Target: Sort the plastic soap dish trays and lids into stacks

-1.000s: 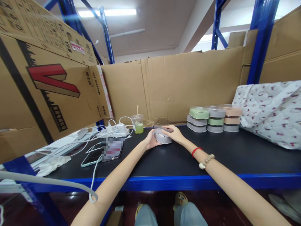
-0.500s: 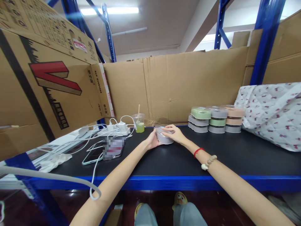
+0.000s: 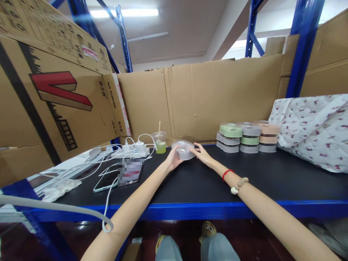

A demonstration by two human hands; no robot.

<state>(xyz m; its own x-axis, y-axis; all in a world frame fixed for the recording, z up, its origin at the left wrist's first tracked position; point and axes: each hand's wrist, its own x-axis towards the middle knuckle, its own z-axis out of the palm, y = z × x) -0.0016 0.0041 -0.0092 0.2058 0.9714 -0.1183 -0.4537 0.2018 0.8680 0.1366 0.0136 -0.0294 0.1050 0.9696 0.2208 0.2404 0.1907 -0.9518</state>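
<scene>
A grey round container (image 3: pixel 185 153) with a clear lid is held over the black tabletop, near the middle. My left hand (image 3: pixel 173 158) grips its left side, thumb near the top. At its right edge is my right hand (image 3: pixel 202 154), fingers apart, the fingertips at the rim. To the right stand stacks of similar containers: a green one (image 3: pixel 231 130) tops the left stack, a grey one (image 3: pixel 250 129) the middle stack, a peach one (image 3: pixel 269 128) the right stack.
A cup of green drink (image 3: pixel 161 146) with a straw stands left of the container. Beyond it lie a white power strip (image 3: pixel 140 148), cables and two phones (image 3: pixel 131 172). A patterned white bag (image 3: pixel 315 132) sits at the right. Cardboard (image 3: pixel 217 98) walls the back.
The container has shifted slightly left and its clear lid now shows. My right hand has moved from its top to the right edge, with the fingers more spread.
</scene>
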